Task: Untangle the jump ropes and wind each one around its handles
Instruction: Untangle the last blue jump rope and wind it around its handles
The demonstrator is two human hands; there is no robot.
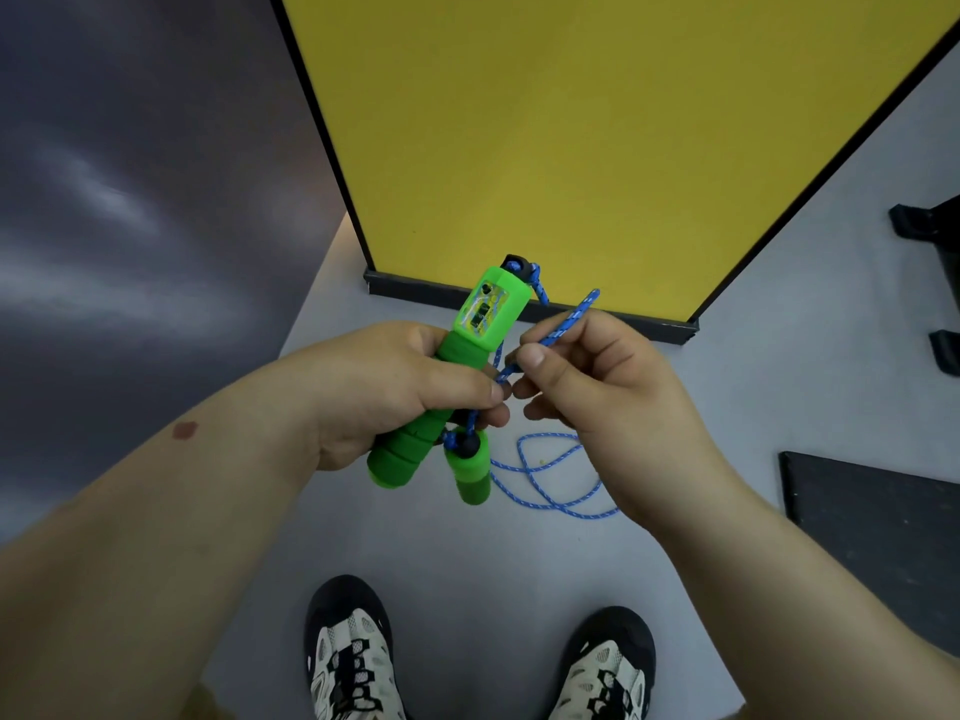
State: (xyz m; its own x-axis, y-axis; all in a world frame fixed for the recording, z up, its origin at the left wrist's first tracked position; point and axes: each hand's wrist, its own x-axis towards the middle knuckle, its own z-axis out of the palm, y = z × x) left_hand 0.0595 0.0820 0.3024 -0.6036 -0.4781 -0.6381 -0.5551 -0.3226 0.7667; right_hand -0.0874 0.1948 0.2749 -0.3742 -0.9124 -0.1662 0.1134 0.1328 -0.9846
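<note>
Item, winding barely begun: our left hand [395, 392] grips two green foam-covered handles [415, 433] together, our right hand [582, 376] pinches the blue speckled woven cord [563, 324] beside them, loose loops on the grey floor [467, 553], no second rope visible.

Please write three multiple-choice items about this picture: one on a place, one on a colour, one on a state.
1. Where does the slack of the blue braided rope lie?
A. on the grey floor
B. on a table
C. over a shoe

2. What colour are the foam jump-rope handles?
A. red
B. green
C. black

3. What does the right hand do?
A. hangs idle
B. presses the yellow panel
C. pinches the rope

Answers: 1 A, loops lie on the floor ahead of the shoes. 2 B, both handles in the left hand are green. 3 C, thumb and fingers close on the rope.
</note>
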